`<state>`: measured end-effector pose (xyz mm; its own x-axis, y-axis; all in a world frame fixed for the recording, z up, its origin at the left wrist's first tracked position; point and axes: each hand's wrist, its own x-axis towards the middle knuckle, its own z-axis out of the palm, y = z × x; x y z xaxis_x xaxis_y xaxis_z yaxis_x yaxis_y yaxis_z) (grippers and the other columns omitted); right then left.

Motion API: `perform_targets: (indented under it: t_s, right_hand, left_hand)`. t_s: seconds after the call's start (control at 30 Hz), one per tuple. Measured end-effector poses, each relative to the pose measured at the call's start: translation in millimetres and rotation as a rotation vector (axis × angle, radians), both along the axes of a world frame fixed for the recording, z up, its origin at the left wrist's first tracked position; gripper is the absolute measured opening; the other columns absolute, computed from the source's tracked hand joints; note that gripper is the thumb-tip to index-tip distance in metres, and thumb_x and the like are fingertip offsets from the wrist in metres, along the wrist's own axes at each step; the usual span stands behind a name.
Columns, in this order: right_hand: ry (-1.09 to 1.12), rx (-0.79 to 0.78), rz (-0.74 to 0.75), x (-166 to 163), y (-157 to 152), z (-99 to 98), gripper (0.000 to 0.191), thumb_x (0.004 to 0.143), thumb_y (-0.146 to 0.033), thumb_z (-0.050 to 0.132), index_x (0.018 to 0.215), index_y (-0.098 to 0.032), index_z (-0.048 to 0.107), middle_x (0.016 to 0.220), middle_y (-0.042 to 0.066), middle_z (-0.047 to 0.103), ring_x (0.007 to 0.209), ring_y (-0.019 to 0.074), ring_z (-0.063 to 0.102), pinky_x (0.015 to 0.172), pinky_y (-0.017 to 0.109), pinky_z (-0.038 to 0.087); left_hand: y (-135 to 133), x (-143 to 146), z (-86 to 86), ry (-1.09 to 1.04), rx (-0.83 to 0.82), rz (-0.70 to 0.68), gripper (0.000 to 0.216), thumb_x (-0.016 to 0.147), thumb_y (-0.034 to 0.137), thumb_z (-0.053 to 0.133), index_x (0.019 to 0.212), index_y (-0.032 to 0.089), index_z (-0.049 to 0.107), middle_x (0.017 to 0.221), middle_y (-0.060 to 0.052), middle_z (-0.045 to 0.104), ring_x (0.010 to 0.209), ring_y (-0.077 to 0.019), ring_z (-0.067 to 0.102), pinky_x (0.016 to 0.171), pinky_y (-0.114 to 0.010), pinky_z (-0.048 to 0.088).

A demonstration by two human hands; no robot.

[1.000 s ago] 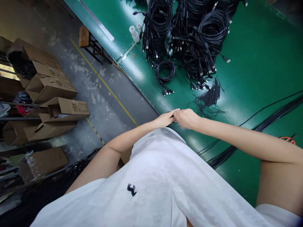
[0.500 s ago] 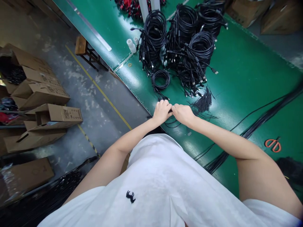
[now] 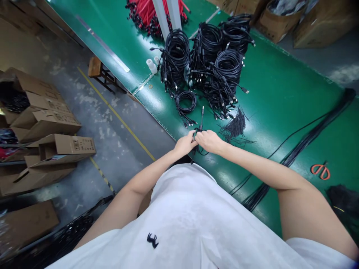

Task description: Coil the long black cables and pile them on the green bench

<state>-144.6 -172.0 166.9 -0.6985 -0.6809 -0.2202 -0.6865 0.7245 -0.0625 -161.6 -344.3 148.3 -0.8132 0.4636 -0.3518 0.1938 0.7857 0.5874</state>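
Note:
Both hands meet over the near edge of the green table. My left hand is closed round a black USB cable, whose metal plug points away from me. My right hand presses against the left with bent fingers, closed on the same cable; a loop of it hangs below. Just beyond the hands lies a single coiled cable. Stacks of coiled black cables stand farther back. To the right of my hands is a heap of short black ties.
Orange-handled scissors lie at the right by a long bundle of black cables. White plastic rolls and a metal ruler lie near the left edge. Cardboard boxes and a wooden stool stand on the floor.
My hands have shifted slightly down and left in view, and the left has turned. The cable's plug now sticks up beyond them. The whole view has tilted a little.

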Motion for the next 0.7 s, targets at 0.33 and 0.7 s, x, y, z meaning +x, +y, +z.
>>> perform_targets:
  t_s: [0.33, 0.7]
  right_hand:
    - [-0.038, 0.013, -0.322, -21, 0, -11.2, 0.030, 0.096, -0.011, 0.033, 0.106, -0.008, 0.061, 0.101, 0.018, 0.062, 0.090, 0.0253, 0.057, 0.064, 0.034, 0.027]
    - [-0.046, -0.028, 0.000, 1, -11, -10.0, 0.030, 0.095, -0.010, 0.035, 0.104, -0.010, 0.063, 0.096, 0.015, 0.063, 0.086, 0.0238, 0.056, 0.068, 0.036, 0.029]
  left_hand:
    - [22, 53, -25.3, 0.006, 0.144, -0.148, 0.059, 0.093, 0.021, 0.053, 0.150, 0.015, 0.037, 0.119, -0.014, 0.071, 0.109, -0.0253, 0.068, 0.090, -0.036, 0.054]
    - [8, 1, -17.8, -0.005, -0.275, -0.098, 0.029, 0.098, 0.031, 0.046, 0.110, 0.015, 0.066, 0.100, -0.016, 0.074, 0.100, -0.0303, 0.070, 0.088, -0.040, 0.051]
